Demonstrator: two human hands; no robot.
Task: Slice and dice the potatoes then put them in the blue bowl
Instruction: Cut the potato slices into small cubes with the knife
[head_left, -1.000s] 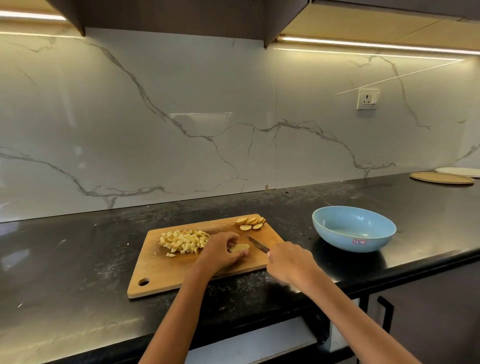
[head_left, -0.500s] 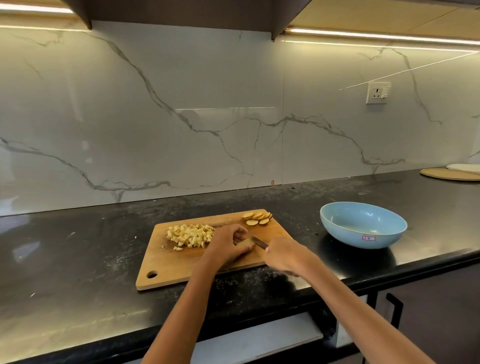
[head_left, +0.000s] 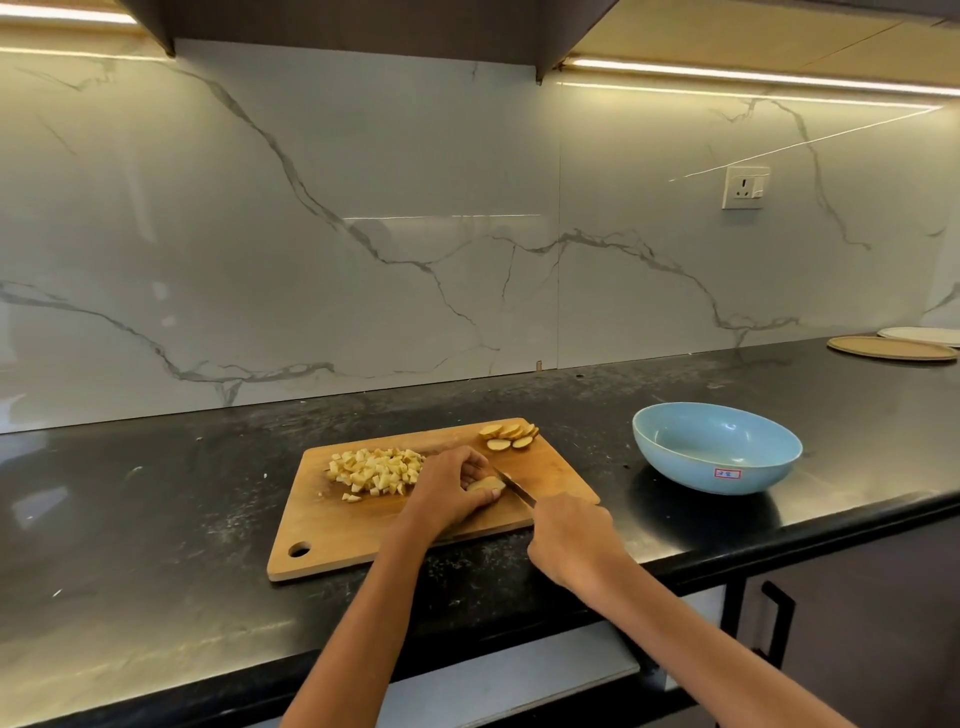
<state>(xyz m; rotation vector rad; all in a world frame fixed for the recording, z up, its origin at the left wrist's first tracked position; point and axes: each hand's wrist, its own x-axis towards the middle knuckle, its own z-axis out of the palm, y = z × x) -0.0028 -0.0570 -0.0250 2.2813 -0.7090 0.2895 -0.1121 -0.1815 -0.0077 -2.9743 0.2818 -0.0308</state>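
A wooden cutting board (head_left: 332, 530) lies on the black counter. On its middle, my left hand (head_left: 452, 488) holds a potato piece (head_left: 485, 485) down with curled fingers. My right hand (head_left: 574, 540) grips a knife (head_left: 514, 488), whose blade rests against the right side of that piece. A pile of diced potato (head_left: 376, 470) sits on the board to the left of my left hand. Several round potato slices (head_left: 509, 436) lie at the board's far right corner. The blue bowl (head_left: 717, 447) stands to the right of the board, with nothing in it.
The black counter (head_left: 156, 519) runs along a marble wall. Two flat round plates (head_left: 891, 347) lie at the far right. A wall socket (head_left: 744, 187) is above the bowl. A dark cabinet with a handle (head_left: 776, 623) is below the counter's front edge.
My left hand has shifted its hold on the potato piece, and the knife blade has come up against it. The camera view has drifted a little.
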